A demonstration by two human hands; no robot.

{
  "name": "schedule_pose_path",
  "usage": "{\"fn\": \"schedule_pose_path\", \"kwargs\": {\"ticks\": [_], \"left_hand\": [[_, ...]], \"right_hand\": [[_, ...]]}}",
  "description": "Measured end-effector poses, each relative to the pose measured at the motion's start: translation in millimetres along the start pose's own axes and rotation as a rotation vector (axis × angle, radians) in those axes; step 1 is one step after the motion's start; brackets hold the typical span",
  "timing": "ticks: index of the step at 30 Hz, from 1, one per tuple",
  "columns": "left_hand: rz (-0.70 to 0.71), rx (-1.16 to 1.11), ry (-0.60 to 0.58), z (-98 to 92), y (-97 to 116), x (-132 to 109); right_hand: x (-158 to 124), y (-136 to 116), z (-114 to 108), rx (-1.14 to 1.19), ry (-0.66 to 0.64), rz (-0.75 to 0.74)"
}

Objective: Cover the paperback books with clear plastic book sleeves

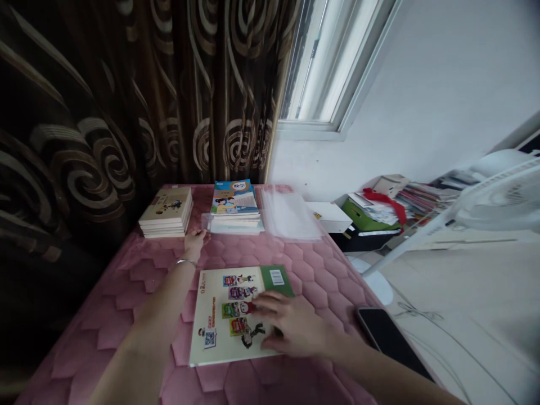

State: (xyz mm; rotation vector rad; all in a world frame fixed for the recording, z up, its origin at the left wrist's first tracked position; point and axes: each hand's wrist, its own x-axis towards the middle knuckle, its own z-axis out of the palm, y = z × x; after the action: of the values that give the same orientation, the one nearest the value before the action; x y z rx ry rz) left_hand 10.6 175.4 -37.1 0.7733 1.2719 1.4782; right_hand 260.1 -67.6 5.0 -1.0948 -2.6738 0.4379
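A cream book with a green edge [219, 337] lies flat on the pink padded surface [312, 270], its barcode side up. My right hand [291, 323] rests on the right part of that book, fingers spread. Farther off, my left hand [197, 239] reaches between two stacks, its fingers closed near the edge of a clear plastic piece [206, 220]; what they hold is too small to make out. To its left is a stack of cream books [166, 214]. The other stack has a blue illustrated book [235, 198] on top. Blurred clear plastic sheets [289, 216] lie to the right.
A black phone [392, 337] lies at the right edge. Beyond that edge are a white box [329, 215], a green container [358, 216] with papers, a white fan [439, 219] and cables on the floor. A dark patterned curtain [169, 95] hangs behind.
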Motion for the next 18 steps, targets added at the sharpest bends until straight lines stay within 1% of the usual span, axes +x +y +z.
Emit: {"fn": "schedule_pose_path", "kwargs": {"ticks": [2,4,9,12,15,18], "left_hand": [[-0.026,0.012,-0.011,0.0,1,-1],[-0.042,0.024,-0.020,-1.0,3,-3],[-0.005,0.062,-0.034,-10.4,10,-17],[0.028,0.146,-0.031,-20.6,11,-30],[0.081,0.280,0.002,-35.2,11,-52],[0.169,0.414,0.022,-56.0,16,-90]], "right_hand": [[-5,-12,8,-0.006,-0.054,0.006],[-8,-17,15,-0.019,-0.082,0.021],[-9,-16,17,-0.038,-0.084,0.014],[-8,-16,15,-0.057,-0.084,-0.005],[-7,-18,16,-0.118,-0.105,-0.014],[-6,-20,20,-0.192,-0.127,-0.045]]}}
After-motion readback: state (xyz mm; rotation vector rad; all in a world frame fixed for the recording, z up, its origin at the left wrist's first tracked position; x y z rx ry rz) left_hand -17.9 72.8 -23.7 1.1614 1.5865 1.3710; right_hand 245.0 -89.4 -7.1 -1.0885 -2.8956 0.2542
